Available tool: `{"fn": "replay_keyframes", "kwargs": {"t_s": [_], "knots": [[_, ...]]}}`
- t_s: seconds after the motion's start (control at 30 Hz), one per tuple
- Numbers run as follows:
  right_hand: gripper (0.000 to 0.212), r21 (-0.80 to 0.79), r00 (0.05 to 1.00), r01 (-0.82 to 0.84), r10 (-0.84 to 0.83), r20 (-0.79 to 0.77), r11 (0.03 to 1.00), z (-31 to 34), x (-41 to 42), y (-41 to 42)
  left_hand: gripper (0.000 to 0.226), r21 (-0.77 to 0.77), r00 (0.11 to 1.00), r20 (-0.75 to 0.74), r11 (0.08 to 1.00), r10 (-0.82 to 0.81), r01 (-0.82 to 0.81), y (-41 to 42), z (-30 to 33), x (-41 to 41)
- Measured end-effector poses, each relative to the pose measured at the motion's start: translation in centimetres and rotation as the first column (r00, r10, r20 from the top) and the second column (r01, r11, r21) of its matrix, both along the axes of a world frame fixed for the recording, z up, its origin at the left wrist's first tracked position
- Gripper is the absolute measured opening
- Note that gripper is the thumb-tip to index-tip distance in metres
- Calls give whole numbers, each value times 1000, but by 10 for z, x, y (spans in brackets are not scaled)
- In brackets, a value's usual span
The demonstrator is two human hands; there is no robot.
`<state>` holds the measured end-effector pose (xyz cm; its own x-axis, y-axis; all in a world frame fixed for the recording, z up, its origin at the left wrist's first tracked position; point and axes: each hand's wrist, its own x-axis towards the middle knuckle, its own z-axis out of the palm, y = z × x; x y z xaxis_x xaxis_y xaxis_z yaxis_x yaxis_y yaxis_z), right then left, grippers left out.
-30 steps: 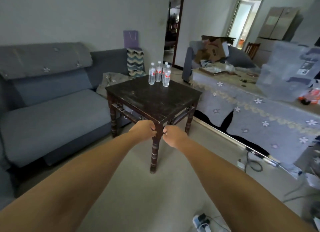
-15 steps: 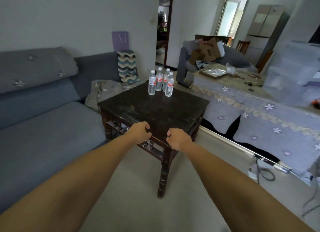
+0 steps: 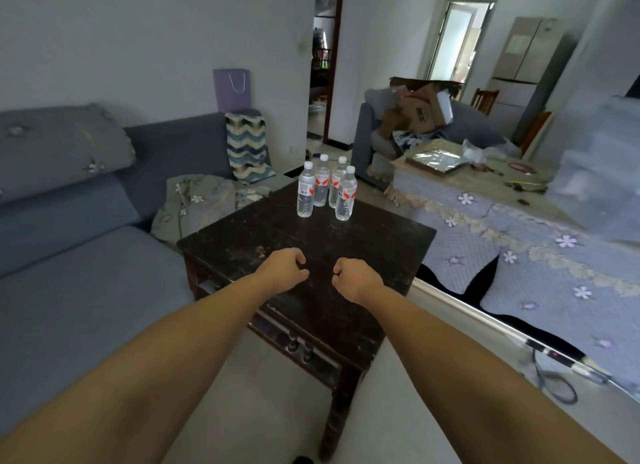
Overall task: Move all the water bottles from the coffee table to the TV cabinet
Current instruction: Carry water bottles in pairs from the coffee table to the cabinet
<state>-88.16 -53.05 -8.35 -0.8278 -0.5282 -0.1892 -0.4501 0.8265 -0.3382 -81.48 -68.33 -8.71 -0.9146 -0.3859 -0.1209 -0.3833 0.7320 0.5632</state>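
Several clear water bottles (image 3: 325,190) with white caps and red-and-white labels stand upright in a tight group at the far corner of the dark wooden coffee table (image 3: 381,242). Both my arms reach out over the near part of the table top. My left hand (image 3: 284,269) has its fingers curled in and holds nothing. My right hand (image 3: 353,278) is balled into a fist, also holding nothing. Both hands are well short of the bottles.
A grey sofa (image 3: 76,256) runs along the left with a zigzag cushion (image 3: 247,145). On the right is a long low surface under a floral cloth (image 3: 519,242), bearing a foil tray (image 3: 434,159) and clear plastic boxes (image 3: 599,183). Cables (image 3: 554,384) lie on the floor.
I have come closer to the table. Both hands have moved from its near corner to above its top, still curled and holding nothing. The bottles have not moved.
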Motion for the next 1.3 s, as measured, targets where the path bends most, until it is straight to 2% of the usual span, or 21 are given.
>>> {"fn": "replay_keyframes", "kwargs": {"t_s": [0.3,0.53,0.73,0.87,0.97,1.07,1.17,1.23,1.3], "knots": [[29,27,999,12,-12,31,1000,-6,-178,-48,32,92,997,8,993,72,-72,-66,-12,-166],[26,33,992,30,-34,118,999,-33,-256,-73,33,151,991,80,982,103,-114,-88,-43,-249],[27,51,980,90,-98,175,995,-59,-316,-92,48,183,991,94,977,93,-109,-110,-75,-304],[31,0,959,187,-183,215,982,-75,-360,-117,61,262,977,105,942,188,-210,-137,-94,-352],[32,-39,933,275,-257,254,961,-91,-395,-140,67,352,940,122,871,320,-342,-157,-113,-393],[46,-129,882,422,-374,289,897,-112,-427,-160,85,423,874,80,777,479,-465,-171,-129,-426],[80,-268,766,628,-523,373,730,-134,-457,-180,107,462,827,29,726,562,-510,-181,-145,-462],[96,-351,735,674,-544,405,650,-147,-472,-189,109,474,813,-35,726,582,-499,-185,-156,-481],[104,-444,746,666,-520,416,600,-161,-485,-196,105,521,768,-93,688,633,-505,-188,-167,-498]]}}
